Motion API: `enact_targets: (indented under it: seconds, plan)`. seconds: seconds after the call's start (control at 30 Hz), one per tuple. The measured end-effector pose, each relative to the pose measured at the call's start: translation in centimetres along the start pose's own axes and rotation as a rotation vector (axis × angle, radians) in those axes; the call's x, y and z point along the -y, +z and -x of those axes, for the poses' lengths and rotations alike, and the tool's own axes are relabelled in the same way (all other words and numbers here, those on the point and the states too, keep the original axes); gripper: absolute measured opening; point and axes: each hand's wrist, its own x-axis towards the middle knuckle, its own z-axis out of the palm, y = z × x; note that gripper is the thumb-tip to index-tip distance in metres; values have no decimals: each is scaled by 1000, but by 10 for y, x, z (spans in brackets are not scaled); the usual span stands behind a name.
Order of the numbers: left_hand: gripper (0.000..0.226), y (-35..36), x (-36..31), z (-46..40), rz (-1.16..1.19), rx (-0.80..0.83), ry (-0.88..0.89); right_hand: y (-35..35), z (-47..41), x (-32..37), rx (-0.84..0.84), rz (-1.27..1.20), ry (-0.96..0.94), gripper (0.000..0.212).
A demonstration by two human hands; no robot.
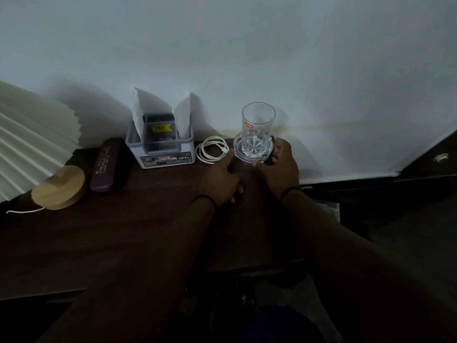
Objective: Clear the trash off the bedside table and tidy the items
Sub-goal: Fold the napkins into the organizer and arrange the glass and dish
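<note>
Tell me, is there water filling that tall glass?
No, the glass looks clear and empty, standing upright on a coaster between the left hand and right hand.

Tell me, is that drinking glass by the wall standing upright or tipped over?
Upright. The glass stands mouth up on a clear coaster, its patterned base visible through the open top.

Clear tall drinking glass [258, 125] w/ red label stood upright on a clear round coaster [252, 151] near back edge of the dark wood bedside table [111, 231]. Coiled white cable [210, 149] lay just left of it. Grey-white plastic organiser box [160, 149] held dark items & 2 upright white paper pieces. Purple hard spectacle case [108, 164] lay left of box.
</note>
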Motion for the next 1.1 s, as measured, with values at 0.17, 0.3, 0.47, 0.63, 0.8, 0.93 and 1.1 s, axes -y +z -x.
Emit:
enact_targets:
  seconds: [0.17, 0.3, 0.47, 0.63, 0.8, 0.93, 1.1]
  plan:
    - [80, -2, 1, -3, -32, 19, 15, 10, 9, 5, -100, 18, 3, 81]
    - [82, -2, 0, -6, -52, 31, 5, 11, 12, 6, -121, 95, -13, 70]
    - [81, -3, -2, -7, -49, 55, -18, 13, 14, 8, -129, 188, -15, 72]
    - [82, -3, -3, -7, -58, 56, -14, 12, 14, 10, -133, 212, -22, 71]
    - [81, -3, 0, -10, -41, 51, -6, 12, 15, 13, -125, 227, -11, 74]
    - [76, 0, 13, -2, -33, -25, 74, 11, 19, 16, -131, 204, -33, 73]
    - [56, 4, 30, 10, 3, -182, 174, 9, 28, 20, -182, 167, -68, 63]
